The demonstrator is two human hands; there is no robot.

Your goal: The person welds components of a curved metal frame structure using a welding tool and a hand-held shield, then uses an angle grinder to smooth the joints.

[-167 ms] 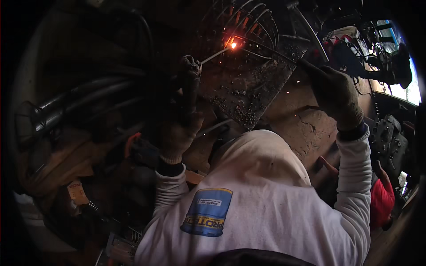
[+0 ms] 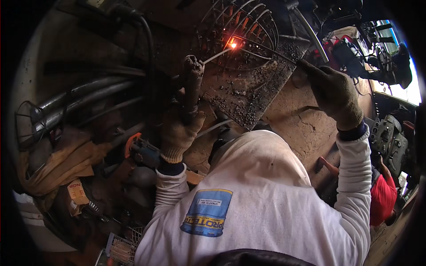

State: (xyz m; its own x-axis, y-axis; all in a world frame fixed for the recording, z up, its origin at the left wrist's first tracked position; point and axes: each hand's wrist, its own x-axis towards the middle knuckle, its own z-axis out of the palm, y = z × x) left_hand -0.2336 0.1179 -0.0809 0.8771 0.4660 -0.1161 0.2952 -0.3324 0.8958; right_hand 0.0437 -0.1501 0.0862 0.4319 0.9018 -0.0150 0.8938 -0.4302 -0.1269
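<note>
My gloved left hand (image 2: 179, 137) is closed round a worn welding electrode holder (image 2: 193, 84). A pale electrode (image 2: 217, 56) runs from the holder's top up to a glowing orange spot (image 2: 233, 44) on a cage-like frame of curved metal bars (image 2: 276, 33). My right hand (image 2: 337, 95), also gloved, grips the end of a thin dark metal rod (image 2: 278, 54). That rod slants left to the frame, close to the glow. Under the frame lies a dark metal plate (image 2: 248, 99) strewn with grit and slag bits. Dimness hides part of my left fingers.
Large curved pipes (image 2: 84, 95) and a blue-orange power tool (image 2: 144, 148) lie left of my left arm. Brown cloth (image 2: 66, 166) and a small box (image 2: 77, 193) sit lower left. At right are a grey machine part (image 2: 389, 139) and another person in a red shirt (image 2: 384, 199).
The surroundings look brighter, and the glow is a little smaller. My left hand's holder has shifted slightly right; my right hand stays nearly still.
</note>
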